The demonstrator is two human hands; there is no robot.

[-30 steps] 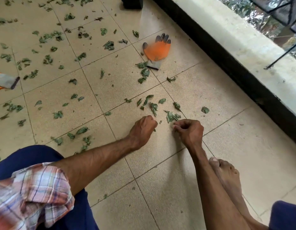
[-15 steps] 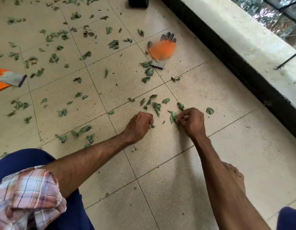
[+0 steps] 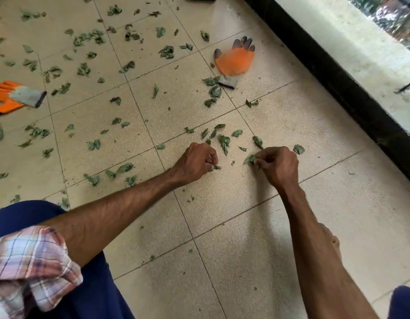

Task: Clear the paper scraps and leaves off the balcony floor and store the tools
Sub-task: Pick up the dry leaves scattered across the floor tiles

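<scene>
Person crouched over tiled balcony floor (image 3: 314, 139). L hand (image 3: 194, 163): fingers curled in tight, pinching a small green scrap (image 3: 216, 167) right at floor level. R hand (image 3: 279, 166), close beside it: fingers curled too, pinching a bigger leaf (image 3: 249, 159). More leaves (image 3: 224, 142) lie just beyond both hands, and many others are strewn across the far and left tiles. One orange glove (image 3: 235, 61) lies flat near the black skirting (image 3: 337, 81); 2nd glove (image 3: 13, 96) at left edge. Plaid sleeve (image 3: 27, 268) rolled up on L arm.
</scene>
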